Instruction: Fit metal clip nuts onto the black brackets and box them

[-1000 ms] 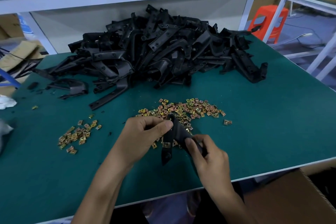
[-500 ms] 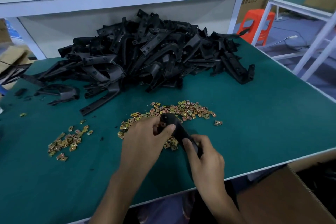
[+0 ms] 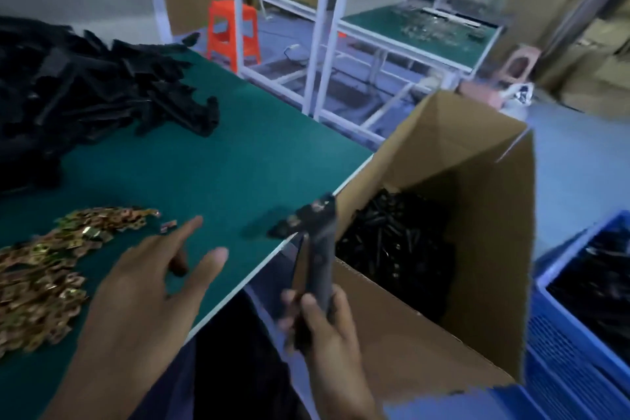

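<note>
My right hand (image 3: pixel 324 327) grips a black bracket (image 3: pixel 317 249) by its lower end, holding it upright over the table's right edge, beside an open cardboard box (image 3: pixel 470 160) that holds several black brackets (image 3: pixel 395 239). My left hand (image 3: pixel 150 286) hovers above the green table (image 3: pixel 218 164) with fingers spread and nothing in it. Gold metal clip nuts (image 3: pixel 51 259) lie in a loose heap at the left. A big pile of black brackets (image 3: pixel 78 92) covers the far left of the table.
A blue plastic crate (image 3: pixel 579 334) with dark parts stands right of the box. Behind are an orange stool (image 3: pixel 231 31), white-framed benches (image 3: pixel 341 37) with green tops, and stacked cartons. The view is motion-blurred.
The view has swung right to the box. My left hand has let go of the bracket and opened; my right hand has carried the bracket off the table toward the box.
</note>
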